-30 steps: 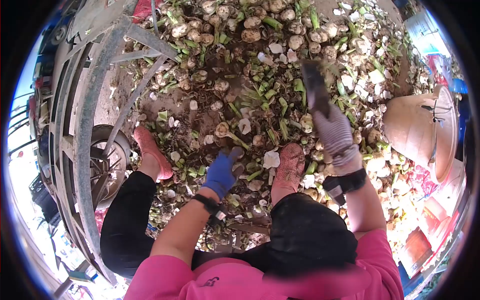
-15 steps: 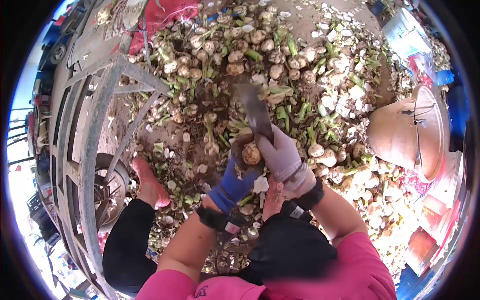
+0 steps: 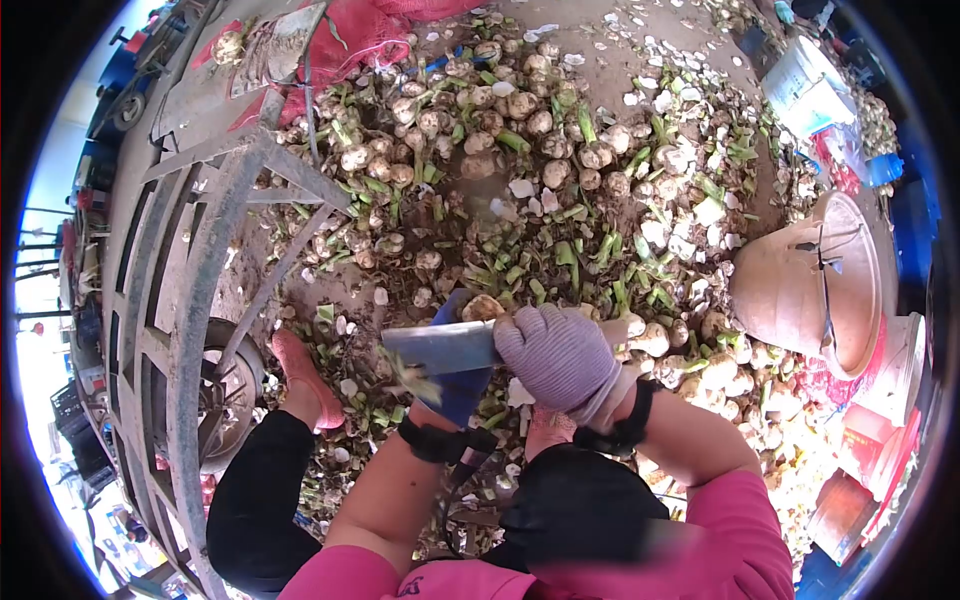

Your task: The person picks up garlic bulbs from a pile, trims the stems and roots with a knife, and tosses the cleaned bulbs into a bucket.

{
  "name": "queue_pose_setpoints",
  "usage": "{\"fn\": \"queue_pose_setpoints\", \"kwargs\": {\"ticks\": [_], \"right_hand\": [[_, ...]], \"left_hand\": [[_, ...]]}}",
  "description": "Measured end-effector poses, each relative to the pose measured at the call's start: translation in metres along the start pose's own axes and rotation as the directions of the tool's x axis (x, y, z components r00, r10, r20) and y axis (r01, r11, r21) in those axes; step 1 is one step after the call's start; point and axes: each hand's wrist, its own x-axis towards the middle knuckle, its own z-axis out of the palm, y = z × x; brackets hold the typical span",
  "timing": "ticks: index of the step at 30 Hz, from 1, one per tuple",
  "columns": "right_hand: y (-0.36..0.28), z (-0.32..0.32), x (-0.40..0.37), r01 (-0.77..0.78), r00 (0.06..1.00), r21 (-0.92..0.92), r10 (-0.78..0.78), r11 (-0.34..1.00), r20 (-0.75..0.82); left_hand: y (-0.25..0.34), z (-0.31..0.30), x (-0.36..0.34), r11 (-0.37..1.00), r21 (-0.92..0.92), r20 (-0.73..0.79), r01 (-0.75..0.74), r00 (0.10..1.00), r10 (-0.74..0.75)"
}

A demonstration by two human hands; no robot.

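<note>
My right hand (image 3: 562,360), in a pale lilac glove, is closed round the handle of a cleaver (image 3: 440,347). The broad blade points left and lies across in front of my left hand (image 3: 460,393), which wears a blue glove. A round, brownish root vegetable (image 3: 482,308) rests in that left hand, just beyond the blade; most of the left fingers are hidden behind the steel. A pale green, blurred scrap (image 3: 410,380) hangs at the blade's lower edge.
Round roots (image 3: 480,140) and cut green stalks cover the ground ahead. A metal cart frame (image 3: 190,330) with a wheel stands on my left. On the right are a tan tub (image 3: 790,285), a white bucket (image 3: 800,85) and piled pale roots (image 3: 730,400). A red net sack (image 3: 350,45) lies at the back.
The cleaver has swung from pointing away to pointing left, and my right hand has come down nearer me. My left hand has shifted slightly left, still holding the root vegetable.
</note>
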Motion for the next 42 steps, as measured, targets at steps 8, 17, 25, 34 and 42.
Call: {"fn": "queue_pose_setpoints", "kwargs": {"ticks": [8,17,25,34,42], "right_hand": [[0.062,0.058,-0.023,-0.563,0.699,0.735,0.692,0.378,0.180],[0.045,0.063,-0.041,-0.506,0.739,0.860,0.483,-0.064,0.470],[0.072,0.069,-0.039,-0.555,0.321,0.765,0.765,-0.326,0.559],[0.032,0.079,-0.005,-0.600,0.462,0.748,0.641,-0.284,0.613],[0.070,0.018,-0.017,-0.750,0.624,0.407,0.761,0.521,0.177]], "left_hand": [[-0.041,-0.033,0.006,0.911,0.359,-0.106,0.205,0.978,-0.179],[-0.014,0.009,-0.002,0.797,0.573,0.159,0.193,0.928,-0.338],[0.043,-0.059,-0.027,0.769,0.560,0.033,0.309,0.919,-0.392],[-0.023,0.010,0.003,0.992,0.127,0.063,0.016,0.998,-0.024],[-0.019,-0.022,0.023,0.811,0.571,-0.129,0.124,0.990,-0.060]]}}
